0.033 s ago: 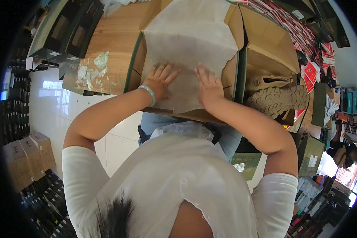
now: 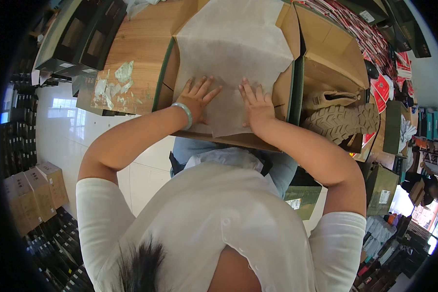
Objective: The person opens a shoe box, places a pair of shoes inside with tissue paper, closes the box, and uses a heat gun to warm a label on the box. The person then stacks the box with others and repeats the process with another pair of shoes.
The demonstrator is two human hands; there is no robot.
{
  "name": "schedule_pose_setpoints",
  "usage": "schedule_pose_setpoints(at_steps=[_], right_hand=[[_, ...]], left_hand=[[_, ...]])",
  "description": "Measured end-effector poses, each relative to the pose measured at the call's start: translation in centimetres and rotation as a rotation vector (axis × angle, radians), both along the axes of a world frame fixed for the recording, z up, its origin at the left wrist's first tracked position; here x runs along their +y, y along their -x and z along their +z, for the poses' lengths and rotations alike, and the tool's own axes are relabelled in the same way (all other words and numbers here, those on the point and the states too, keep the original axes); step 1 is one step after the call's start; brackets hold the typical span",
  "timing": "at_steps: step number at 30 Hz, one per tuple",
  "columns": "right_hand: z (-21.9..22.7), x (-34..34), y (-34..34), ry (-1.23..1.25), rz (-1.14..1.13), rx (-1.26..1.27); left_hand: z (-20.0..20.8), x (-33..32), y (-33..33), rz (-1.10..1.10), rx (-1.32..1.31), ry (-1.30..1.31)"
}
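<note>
A sheet of thin whitish tissue paper (image 2: pixel 231 48) lines an open cardboard box (image 2: pixel 164 80), green outside and brown inside, and rises over its far side. My left hand (image 2: pixel 195 101), with a pale green bangle at the wrist, lies with fingers spread on the paper at the left. On the right part of the sheet rests my right hand (image 2: pixel 258 104), its fingers stretched out and apart. Neither hand grips anything. Whatever may be under the paper is hidden. Just right of this box, a second open box (image 2: pixel 333 58) holds a tan boot (image 2: pixel 343 121) with its lugged sole showing.
The wooden table (image 2: pixel 136 44) bears torn white paper remnants at left. Dark shoe boxes (image 2: pixel 80 39) stand at its far left. Red printed cards (image 2: pixel 382 90) are piled at far right. Brown cartons (image 2: pixel 51 180) stand on the floor at left. Another person (image 2: pixel 421 187) is far right.
Both hands stay flat on the paper, with barely any shift. The person at far right has moved slightly.
</note>
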State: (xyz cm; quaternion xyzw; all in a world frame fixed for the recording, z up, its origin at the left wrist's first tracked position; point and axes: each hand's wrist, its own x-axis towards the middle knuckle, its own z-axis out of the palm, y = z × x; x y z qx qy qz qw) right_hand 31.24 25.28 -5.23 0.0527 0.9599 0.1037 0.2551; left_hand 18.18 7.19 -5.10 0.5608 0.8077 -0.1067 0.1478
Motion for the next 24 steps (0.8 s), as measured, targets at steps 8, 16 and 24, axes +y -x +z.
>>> schedule_pose_setpoints(at_steps=[8, 16, 24], right_hand=[[-0.1, -0.5, -0.6, -0.034, -0.062, -0.385], [0.6, 0.5, -0.1, 0.156, -0.094, -0.334], [-0.7, 5.3, 3.4, 0.57, -0.339, 0.186]], left_hand=[[-1.2, 0.2, -0.4, 0.062, -0.191, 0.313], [-0.1, 0.9, 0.3, 0.063, -0.186, 0.239], [-2.3, 4.4, 4.4, 0.492, -0.165, 0.104]])
